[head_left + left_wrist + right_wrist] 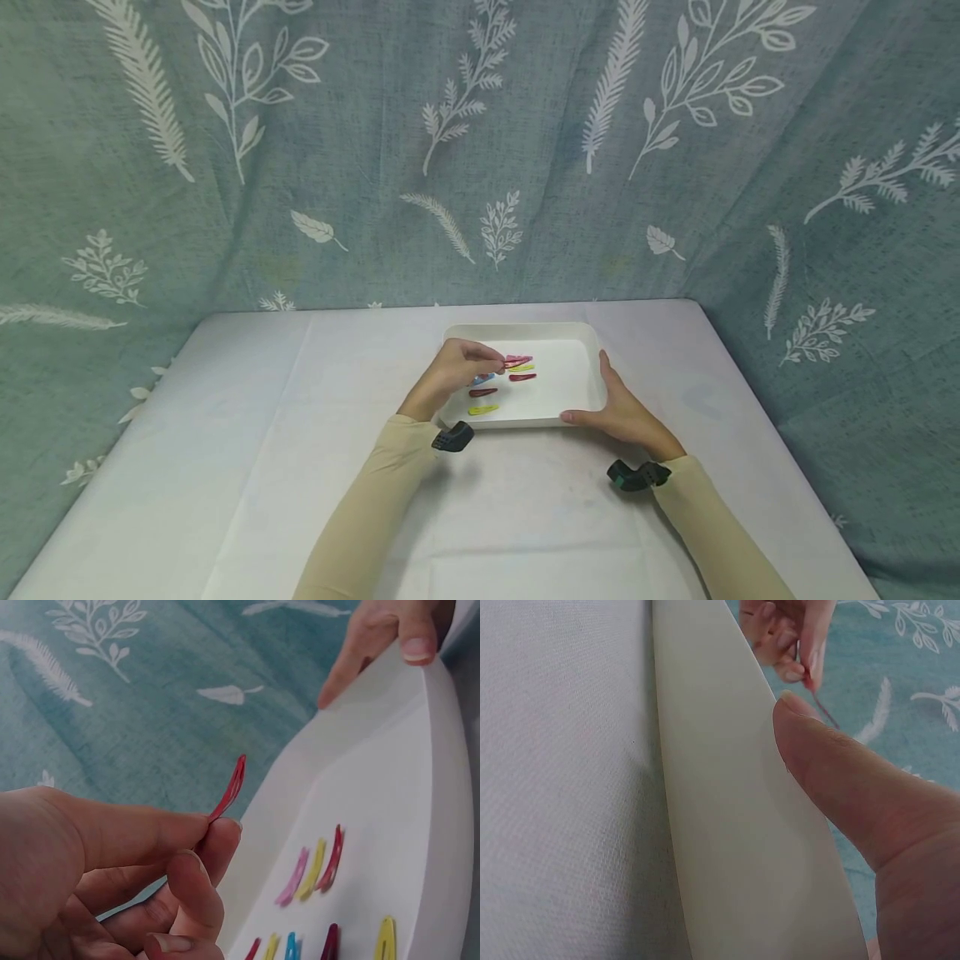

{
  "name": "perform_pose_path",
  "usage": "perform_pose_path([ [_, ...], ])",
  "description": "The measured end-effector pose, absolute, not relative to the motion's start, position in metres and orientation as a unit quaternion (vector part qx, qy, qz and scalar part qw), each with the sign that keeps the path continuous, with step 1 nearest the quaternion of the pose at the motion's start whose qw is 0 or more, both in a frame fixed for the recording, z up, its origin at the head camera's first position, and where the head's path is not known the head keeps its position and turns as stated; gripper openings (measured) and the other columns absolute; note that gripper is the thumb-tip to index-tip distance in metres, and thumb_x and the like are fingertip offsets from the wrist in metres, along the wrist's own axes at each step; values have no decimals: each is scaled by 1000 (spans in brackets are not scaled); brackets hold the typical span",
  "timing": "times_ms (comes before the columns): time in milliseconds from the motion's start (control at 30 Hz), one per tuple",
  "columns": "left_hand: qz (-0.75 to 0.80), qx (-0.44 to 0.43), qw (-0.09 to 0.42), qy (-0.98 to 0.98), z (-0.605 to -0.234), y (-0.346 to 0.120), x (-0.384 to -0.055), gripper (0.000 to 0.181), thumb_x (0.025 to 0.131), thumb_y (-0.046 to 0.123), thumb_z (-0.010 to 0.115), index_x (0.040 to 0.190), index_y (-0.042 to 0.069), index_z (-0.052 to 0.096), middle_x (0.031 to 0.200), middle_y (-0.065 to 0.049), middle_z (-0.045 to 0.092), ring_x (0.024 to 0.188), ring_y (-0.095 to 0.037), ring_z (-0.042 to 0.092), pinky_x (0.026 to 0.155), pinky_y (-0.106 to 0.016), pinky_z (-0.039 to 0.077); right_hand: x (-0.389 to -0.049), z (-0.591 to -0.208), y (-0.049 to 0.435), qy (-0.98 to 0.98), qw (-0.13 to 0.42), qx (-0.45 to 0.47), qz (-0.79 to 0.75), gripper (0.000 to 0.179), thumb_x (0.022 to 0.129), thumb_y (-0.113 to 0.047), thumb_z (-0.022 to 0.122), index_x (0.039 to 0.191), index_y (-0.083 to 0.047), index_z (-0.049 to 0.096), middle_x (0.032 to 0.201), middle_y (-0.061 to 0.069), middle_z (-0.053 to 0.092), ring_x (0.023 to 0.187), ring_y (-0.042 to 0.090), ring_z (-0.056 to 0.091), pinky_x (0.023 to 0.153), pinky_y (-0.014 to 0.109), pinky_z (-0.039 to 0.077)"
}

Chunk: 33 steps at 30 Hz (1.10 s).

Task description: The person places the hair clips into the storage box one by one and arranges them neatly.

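My left hand (452, 368) pinches a red snap hair clip (231, 787) between thumb and fingertips, held up over the left half of a white tray (562, 367). On the tray floor, in the left wrist view, a pink clip (292, 877), a yellow clip (311, 870) and a red clip (330, 859) lie side by side. A second row holds a blue clip (292, 946), a dark red clip (330, 943), another yellow clip (385, 937) and others cut off by the frame. My right hand (618, 410) grips the tray's near right corner, thumb on the front rim.
The tray stands on a table with a white cloth (337, 500), toward its far edge. A blue-green curtain with white leaf prints (360, 150) hangs behind and at both sides. A dark wrist camera (453, 437) sits at each cuff.
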<state>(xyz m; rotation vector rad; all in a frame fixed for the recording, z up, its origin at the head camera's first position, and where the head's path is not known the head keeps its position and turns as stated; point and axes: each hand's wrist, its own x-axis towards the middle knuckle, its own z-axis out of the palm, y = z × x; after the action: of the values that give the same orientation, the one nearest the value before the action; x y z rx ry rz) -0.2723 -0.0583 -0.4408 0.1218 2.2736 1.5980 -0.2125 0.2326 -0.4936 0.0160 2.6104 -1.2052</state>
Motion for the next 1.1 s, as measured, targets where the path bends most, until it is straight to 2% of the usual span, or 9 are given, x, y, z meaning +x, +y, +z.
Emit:
perform_pose_path([
  [100,560,43,177,808,-444,-55,-273,21,95,14,73,113,2,77,100,-8,81,109,-34,70,90,-40,54,-213,-494,233,899,133,6,-417,140,78,-58,84,164,-17,-18,174,20,-5,161,44,5,126,65,15],
  [333,549,27,187,814,-450,-49,-272,17,94,16,75,108,7,79,99,-5,80,92,-25,72,65,-32,49,-213,-495,233,900,132,3,-416,141,78,-59,84,164,-16,-18,174,21,-4,161,44,6,126,65,16],
  [533,551,26,190,812,-454,-45,-271,16,93,14,76,107,7,79,102,-7,80,94,-21,73,76,-29,57,-213,-495,233,901,132,5,-414,140,78,-58,84,164,-16,-18,174,21,-4,161,45,6,125,66,16],
  [600,551,30,189,812,-456,-44,-270,17,93,13,75,107,5,79,100,-7,81,89,-18,71,77,-27,57,-213,-494,233,901,132,6,-413,140,78,-58,84,164,-16,-18,175,20,-4,161,44,6,126,65,16],
  [800,535,53,180,824,-462,-43,-269,14,93,12,74,104,5,80,92,-5,81,73,-12,61,66,-23,47,-212,-492,232,903,133,7,-409,141,78,-60,83,164,-15,-19,174,21,-3,161,45,7,125,66,17],
  [1100,512,58,167,840,-466,-42,-266,10,92,12,76,99,7,81,88,-4,77,68,-13,62,59,-23,45,-211,-494,230,901,125,6,-416,143,77,-57,85,164,-12,-18,174,23,-4,160,47,7,125,67,17],
])
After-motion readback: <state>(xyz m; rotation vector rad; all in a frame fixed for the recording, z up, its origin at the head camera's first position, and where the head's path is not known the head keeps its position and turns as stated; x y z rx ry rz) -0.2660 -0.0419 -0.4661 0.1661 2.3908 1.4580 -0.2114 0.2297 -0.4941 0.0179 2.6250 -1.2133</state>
